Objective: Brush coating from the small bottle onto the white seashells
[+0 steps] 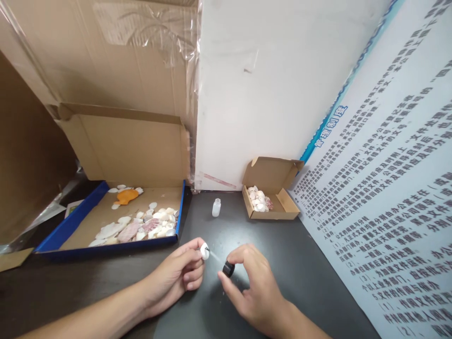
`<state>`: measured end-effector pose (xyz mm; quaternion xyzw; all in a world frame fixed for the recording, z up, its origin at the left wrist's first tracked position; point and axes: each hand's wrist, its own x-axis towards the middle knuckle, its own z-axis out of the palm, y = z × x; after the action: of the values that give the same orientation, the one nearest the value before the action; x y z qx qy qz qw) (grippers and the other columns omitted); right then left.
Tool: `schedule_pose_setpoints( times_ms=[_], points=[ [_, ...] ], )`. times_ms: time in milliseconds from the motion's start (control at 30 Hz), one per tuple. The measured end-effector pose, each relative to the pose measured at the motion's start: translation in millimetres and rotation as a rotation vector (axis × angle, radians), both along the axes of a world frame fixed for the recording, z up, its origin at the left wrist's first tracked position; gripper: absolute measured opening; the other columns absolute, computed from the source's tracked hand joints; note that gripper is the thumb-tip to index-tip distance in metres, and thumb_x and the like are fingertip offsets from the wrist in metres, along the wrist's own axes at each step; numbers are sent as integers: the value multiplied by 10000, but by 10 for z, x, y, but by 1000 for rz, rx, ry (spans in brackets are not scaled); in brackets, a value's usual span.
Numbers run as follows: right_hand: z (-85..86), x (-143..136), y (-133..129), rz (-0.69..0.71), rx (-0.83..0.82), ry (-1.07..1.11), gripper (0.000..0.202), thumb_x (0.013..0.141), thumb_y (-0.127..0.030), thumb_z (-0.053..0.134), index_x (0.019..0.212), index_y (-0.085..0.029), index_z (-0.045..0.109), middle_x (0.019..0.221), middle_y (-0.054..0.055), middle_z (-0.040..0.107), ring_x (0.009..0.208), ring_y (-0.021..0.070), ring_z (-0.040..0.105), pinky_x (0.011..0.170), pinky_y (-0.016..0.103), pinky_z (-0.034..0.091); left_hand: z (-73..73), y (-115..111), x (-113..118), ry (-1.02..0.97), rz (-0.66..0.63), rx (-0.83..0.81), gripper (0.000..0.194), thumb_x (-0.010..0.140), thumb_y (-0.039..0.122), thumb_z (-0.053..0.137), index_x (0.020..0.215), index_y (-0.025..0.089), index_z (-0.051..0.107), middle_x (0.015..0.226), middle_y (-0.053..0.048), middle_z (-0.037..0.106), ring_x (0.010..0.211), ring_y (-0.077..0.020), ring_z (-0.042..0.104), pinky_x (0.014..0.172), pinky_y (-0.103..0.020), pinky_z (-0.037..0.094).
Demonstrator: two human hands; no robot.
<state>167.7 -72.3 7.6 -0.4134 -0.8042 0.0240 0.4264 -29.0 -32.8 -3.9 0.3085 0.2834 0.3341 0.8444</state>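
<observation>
My left hand (180,268) pinches a small white seashell (204,251) between thumb and forefinger, its other fingers curled. Held by thumb and forefinger, a black brush cap (228,269) is in my right hand (256,285). A thin pale stem runs from the cap to the shell, where its dark tip appears to touch the face. Behind both hands, a small white bottle (216,208) stands upright on the dark table (289,254), its neck uncapped.
On the left, a blue-edged cardboard box (116,214) holds many shells (141,228) and an orange piece (126,196). A smaller open box (275,214) with shells (259,198) stands at the back right. A white wall (275,84) and a printed board (388,188) bound the table.
</observation>
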Motion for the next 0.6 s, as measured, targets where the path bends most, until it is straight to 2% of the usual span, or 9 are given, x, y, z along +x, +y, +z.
schedule_pose_setpoints(
  times_ms=[67, 200, 333, 467, 600],
  points=[
    [-4, -1, -3, 10, -9, -19, 126, 865, -191, 586, 899, -207, 466, 738, 21, 612, 644, 183, 564, 625, 306, 436, 5, -4, 1, -1, 4, 0, 97, 856, 192, 563, 809, 193, 477, 567, 94, 245, 482, -63, 152, 483, -219, 181],
    [-7, -2, -4, -65, -41, -34, 132, 865, -189, 590, 866, -211, 460, 718, 19, 599, 637, 189, 559, 605, 301, 430, 20, -1, 18, 6, 0, 16, 113, 858, 198, 557, 782, 188, 474, 559, 94, 244, 477, -61, 146, 478, -219, 179],
    [-15, 1, -6, 19, -11, 0, 136, 865, -192, 590, 909, -211, 463, 742, 21, 609, 647, 185, 568, 630, 310, 446, 23, 1, 24, 11, 3, 4, 115, 848, 204, 569, 794, 194, 468, 551, 98, 246, 475, -62, 144, 475, -215, 177],
    [-15, 6, -4, -53, -29, 13, 138, 869, -183, 593, 899, -214, 462, 736, 25, 603, 654, 192, 563, 622, 313, 448, 35, -6, 22, 20, -4, 17, 135, 852, 214, 572, 774, 190, 464, 553, 97, 249, 470, -57, 151, 472, -212, 180],
    [-5, 5, -5, 26, -3, 39, 154, 860, -180, 601, 931, -214, 468, 753, 27, 608, 655, 188, 567, 616, 308, 452, 59, -11, 25, 11, 7, 4, 149, 827, 217, 602, 785, 195, 461, 556, 100, 251, 470, -55, 158, 470, -208, 175]
  ],
)
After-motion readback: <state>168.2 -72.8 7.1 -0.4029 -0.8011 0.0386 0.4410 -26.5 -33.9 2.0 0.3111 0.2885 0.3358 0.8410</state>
